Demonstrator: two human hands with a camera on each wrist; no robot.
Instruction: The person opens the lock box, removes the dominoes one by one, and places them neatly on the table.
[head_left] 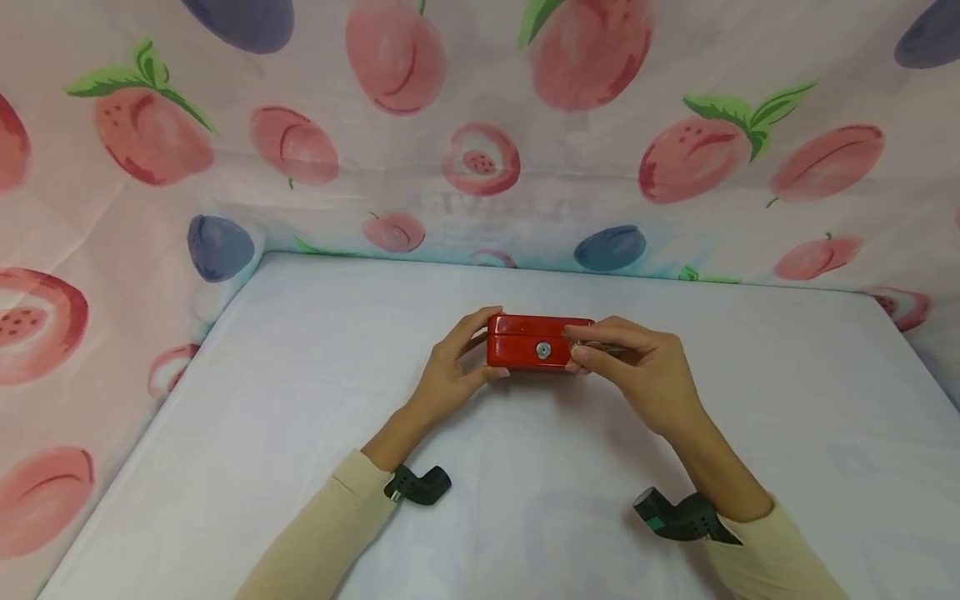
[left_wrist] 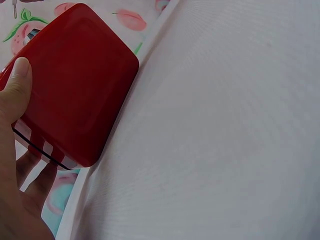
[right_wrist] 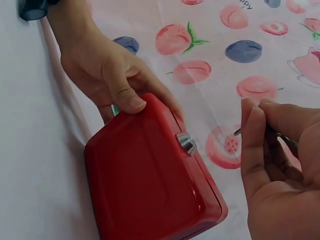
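Note:
A small red metal box (head_left: 517, 350) with rounded corners and a round silver lock (head_left: 543, 351) is tilted so its lock side faces the head camera. My left hand (head_left: 444, 379) grips one end, its thumb (left_wrist: 17, 82) on the broad red face. Whether the box's far edge touches the table cannot be told. My right hand (head_left: 645, 362) pinches a small metal key (head_left: 598, 345) between thumb and fingers, just right of the lock. In the right wrist view the key tip (right_wrist: 238, 132) pokes out past the fingers, apart from the lock (right_wrist: 186, 143).
A white cloth covers the table (head_left: 300, 350). Behind it and at the left hangs a pink curtain (head_left: 585, 158) printed with peaches and plums. A dark wrist camera (head_left: 418, 485) sits at the left sleeve, another wrist camera (head_left: 678, 515) at the right.

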